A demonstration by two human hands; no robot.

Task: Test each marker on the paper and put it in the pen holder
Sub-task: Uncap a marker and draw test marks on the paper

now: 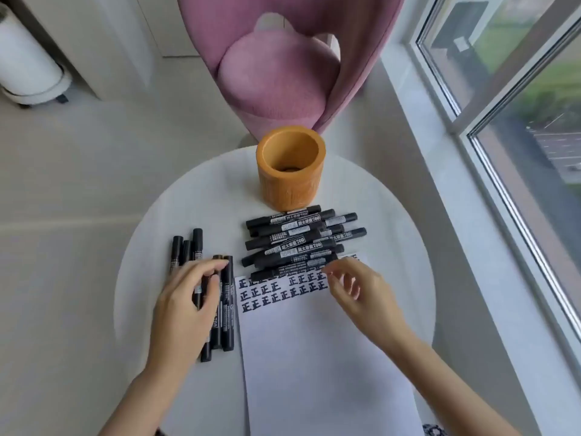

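An orange wooden pen holder (289,190) stands at the far side of the round white table (188,199); it looks empty. Just in front of it lies a pile of several black markers (295,243). A white paper (314,357) lies near me, with rows of black test characters along its top. Left of the paper lie more black markers (185,250). My left hand (185,303) rests over this group, thumb and fingers pinching one marker (227,309). My right hand (355,291) hovers over the paper's top right corner, fingers loosely curled, holding nothing.
A pink upholstered chair (279,77) stands behind the table. A window and its sill (471,184) run along the right. A white cylindrical appliance (25,64) stands on the floor at the far left.
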